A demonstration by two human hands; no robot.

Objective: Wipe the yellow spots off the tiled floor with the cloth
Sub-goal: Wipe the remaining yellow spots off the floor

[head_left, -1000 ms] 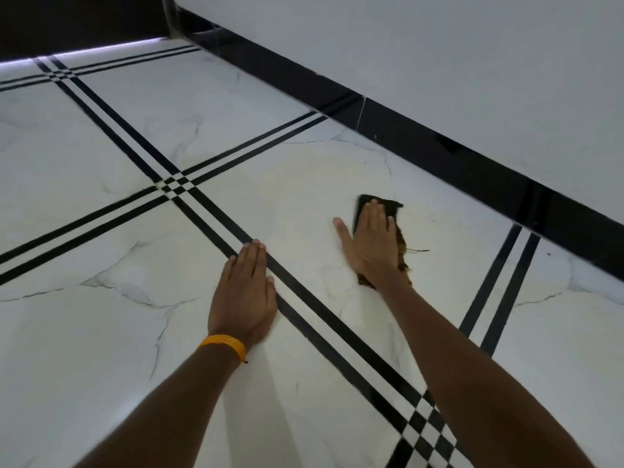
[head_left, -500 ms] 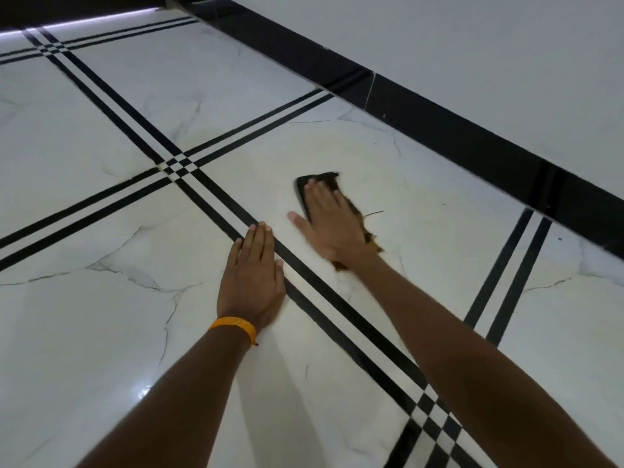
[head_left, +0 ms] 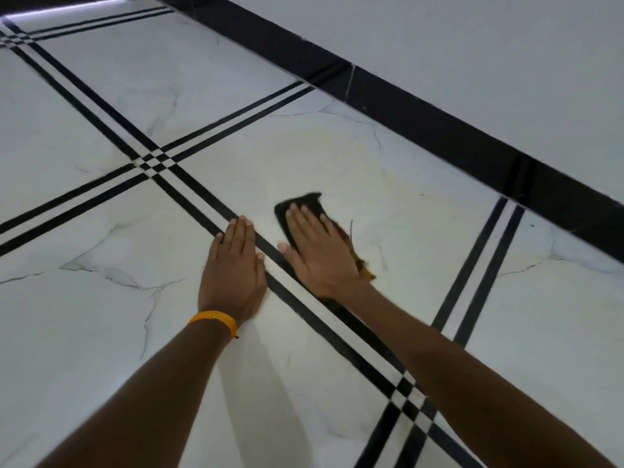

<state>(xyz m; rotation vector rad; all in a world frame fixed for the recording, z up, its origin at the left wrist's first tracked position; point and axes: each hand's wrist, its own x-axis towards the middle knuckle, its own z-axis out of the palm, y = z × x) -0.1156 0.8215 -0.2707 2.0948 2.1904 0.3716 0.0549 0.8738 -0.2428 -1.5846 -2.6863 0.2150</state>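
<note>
Now, our right hand [head_left: 317,251]: laid flat, fingers straight and close together, we press it down on the cloth without gripping anything.
Cloth [head_left: 305,204]: dark with a frayed orange-brown edge, flat on the floor [head_left: 101,315] under our right palm, just beyond the double black stripe [head_left: 304,312].
Our left hand [head_left: 233,268]: flat and empty, palm on the tile, fingertips touching the stripe.
Yellow haze [head_left: 320,146]: faint, on the tile beyond the cloth.
Wristband [head_left: 212,319]: orange, on our left wrist.
Skirting [head_left: 439,126]: black, along the wall.
</note>
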